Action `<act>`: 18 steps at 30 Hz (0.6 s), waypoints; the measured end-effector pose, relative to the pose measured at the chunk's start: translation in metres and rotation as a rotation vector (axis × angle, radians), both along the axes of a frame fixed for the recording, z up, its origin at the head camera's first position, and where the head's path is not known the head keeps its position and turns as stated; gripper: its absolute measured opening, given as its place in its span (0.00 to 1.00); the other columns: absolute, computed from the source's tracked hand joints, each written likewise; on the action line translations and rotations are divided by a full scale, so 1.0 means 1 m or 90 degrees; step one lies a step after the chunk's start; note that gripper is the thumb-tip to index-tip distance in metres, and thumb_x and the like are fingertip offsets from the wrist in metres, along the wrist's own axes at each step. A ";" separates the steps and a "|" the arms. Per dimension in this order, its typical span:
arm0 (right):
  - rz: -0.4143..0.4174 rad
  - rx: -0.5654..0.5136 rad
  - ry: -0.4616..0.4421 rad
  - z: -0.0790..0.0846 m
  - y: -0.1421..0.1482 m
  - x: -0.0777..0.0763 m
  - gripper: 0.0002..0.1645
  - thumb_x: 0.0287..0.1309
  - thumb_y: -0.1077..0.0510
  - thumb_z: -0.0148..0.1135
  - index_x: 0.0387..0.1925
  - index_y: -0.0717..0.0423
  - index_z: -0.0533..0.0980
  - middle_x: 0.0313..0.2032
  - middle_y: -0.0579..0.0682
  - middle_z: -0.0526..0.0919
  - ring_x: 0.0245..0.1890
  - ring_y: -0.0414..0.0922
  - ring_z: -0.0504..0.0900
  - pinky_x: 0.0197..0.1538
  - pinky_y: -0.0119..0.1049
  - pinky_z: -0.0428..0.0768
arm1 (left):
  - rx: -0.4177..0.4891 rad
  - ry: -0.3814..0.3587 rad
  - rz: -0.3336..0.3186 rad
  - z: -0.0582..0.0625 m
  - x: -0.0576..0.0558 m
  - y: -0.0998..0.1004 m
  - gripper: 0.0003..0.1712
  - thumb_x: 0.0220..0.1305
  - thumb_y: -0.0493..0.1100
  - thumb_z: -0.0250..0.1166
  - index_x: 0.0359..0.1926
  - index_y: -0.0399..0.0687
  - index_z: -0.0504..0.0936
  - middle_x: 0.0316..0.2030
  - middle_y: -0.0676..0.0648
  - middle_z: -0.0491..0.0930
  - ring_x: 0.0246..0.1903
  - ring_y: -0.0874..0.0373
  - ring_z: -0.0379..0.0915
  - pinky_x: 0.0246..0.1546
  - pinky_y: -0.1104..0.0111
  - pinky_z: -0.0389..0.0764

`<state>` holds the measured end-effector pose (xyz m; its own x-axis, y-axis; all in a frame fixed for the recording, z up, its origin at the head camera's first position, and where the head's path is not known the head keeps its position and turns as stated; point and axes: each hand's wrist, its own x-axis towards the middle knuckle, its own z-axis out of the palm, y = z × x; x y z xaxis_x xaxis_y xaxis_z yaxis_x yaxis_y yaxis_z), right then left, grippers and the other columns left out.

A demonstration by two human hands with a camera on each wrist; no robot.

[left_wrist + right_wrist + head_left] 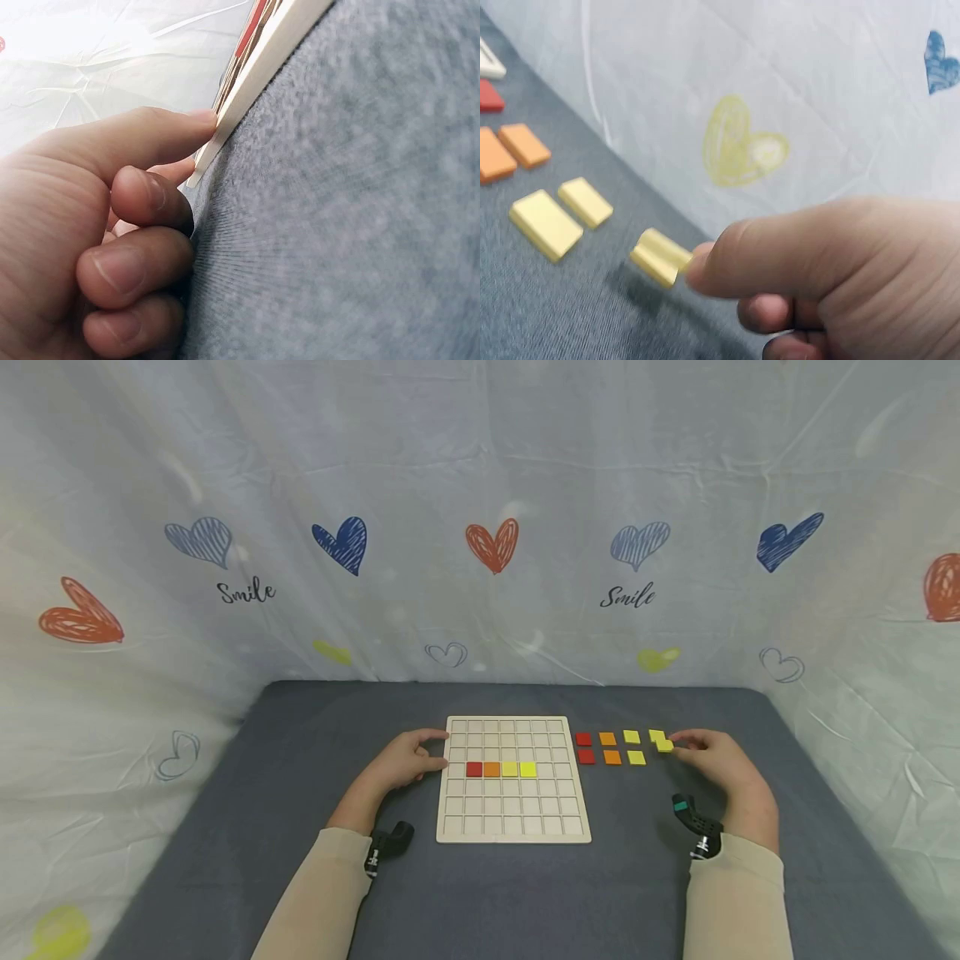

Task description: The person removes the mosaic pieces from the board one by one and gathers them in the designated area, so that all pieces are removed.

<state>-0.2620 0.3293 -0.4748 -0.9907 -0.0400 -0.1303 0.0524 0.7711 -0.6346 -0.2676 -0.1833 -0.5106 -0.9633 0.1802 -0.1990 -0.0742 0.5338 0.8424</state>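
Observation:
A pale wooden grid board (513, 838) lies flat on the table, with a red tile (474, 769), an orange tile (491, 769) and two yellow tiles side by side in one row. My left hand (401, 762) touches the board's left edge with the thumb and index fingertip, set apart; its other fingers are loosely curled. To the right of the board, my right hand (714, 758) pinches a yellow square tile (664, 746) by its right side. That tile overlaps another yellow tile (657, 736) just behind it in the head view.
Between board and right hand lie pairs of loose red tiles (585, 757), orange tiles (612, 757) and yellow tiles (637, 758). A dark grey cloth (525, 902) covers the table. A white curtain (420, 468) printed with hearts hangs behind and at both sides.

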 end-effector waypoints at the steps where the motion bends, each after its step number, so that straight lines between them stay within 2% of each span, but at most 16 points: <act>1: 0.004 0.000 -0.007 -0.002 0.001 0.000 0.25 0.72 0.54 0.60 0.61 0.69 0.76 0.56 0.71 0.74 0.52 0.63 0.74 0.54 0.61 0.72 | 0.000 0.000 -0.001 0.000 0.000 0.000 0.34 0.63 0.44 0.75 0.69 0.52 0.77 0.11 0.50 0.67 0.09 0.61 0.53 0.12 0.67 0.59; 5: 0.005 0.011 -0.020 -0.012 0.005 -0.003 0.24 0.70 0.56 0.61 0.59 0.69 0.77 0.50 0.67 0.76 0.46 0.58 0.73 0.49 0.56 0.73 | 0.000 0.003 -0.005 0.000 0.000 -0.001 0.34 0.63 0.44 0.75 0.69 0.52 0.76 0.11 0.51 0.67 0.09 0.61 0.52 0.12 0.67 0.58; 11: -0.001 0.020 -0.017 -0.017 0.005 -0.006 0.22 0.68 0.59 0.61 0.58 0.69 0.78 0.42 0.59 0.76 0.41 0.54 0.71 0.43 0.48 0.70 | 0.001 0.003 -0.007 -0.001 -0.001 -0.001 0.34 0.63 0.44 0.74 0.70 0.53 0.76 0.11 0.51 0.67 0.09 0.61 0.52 0.12 0.67 0.58; 18: -0.005 0.017 -0.009 -0.012 0.004 -0.004 0.23 0.69 0.57 0.61 0.58 0.69 0.78 0.45 0.64 0.77 0.42 0.56 0.73 0.44 0.51 0.72 | 0.001 0.007 -0.009 -0.002 -0.001 -0.001 0.34 0.63 0.44 0.75 0.70 0.52 0.76 0.11 0.50 0.67 0.09 0.60 0.53 0.12 0.66 0.59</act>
<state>-0.2660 0.3330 -0.4864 -0.9890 -0.0283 -0.1454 0.0676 0.7874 -0.6127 -0.2684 -0.1845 -0.5128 -0.9627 0.1943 -0.1881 -0.0574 0.5328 0.8443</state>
